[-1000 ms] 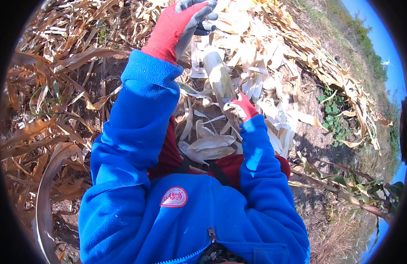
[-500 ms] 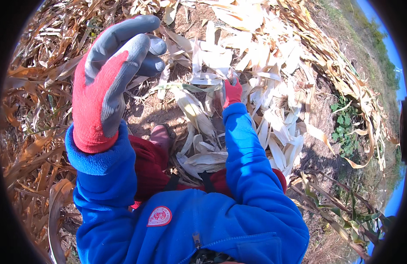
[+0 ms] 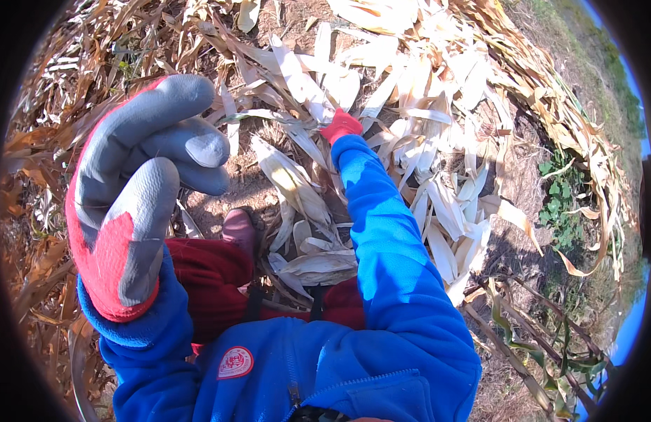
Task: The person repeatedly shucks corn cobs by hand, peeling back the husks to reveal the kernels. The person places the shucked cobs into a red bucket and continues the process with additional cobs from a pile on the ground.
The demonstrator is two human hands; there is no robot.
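My left hand [image 3: 139,183], in a red glove with grey-coated palm and fingers, is raised at the left, close to the camera. Its fingers are bent but apart from the thumb, and nothing lies between them. My right hand [image 3: 342,126], in a red glove, reaches forward over the heap of husks. Its fingers are closed on pale, dry corn husk [image 3: 297,79], whose leaves spread up and to the left from it. The fingertips are mostly hidden, and no bare cob can be made out there. Another husk-wrapped corn ear [image 3: 289,176] lies nearer to me.
Loose pale husks [image 3: 445,211] cover the ground ahead and to the right. Brown dry stalks and leaves [image 3: 41,183] lie thick at the left. A row of cut stalks [image 3: 543,77] curves along the right, beside a green plant [image 3: 554,200]. My boot [image 3: 239,231] stands among the husks.
My left hand has moved left and down, still open. My right hand has shifted left and slightly forward; the husk at it now points up and left. The view has shifted a little.
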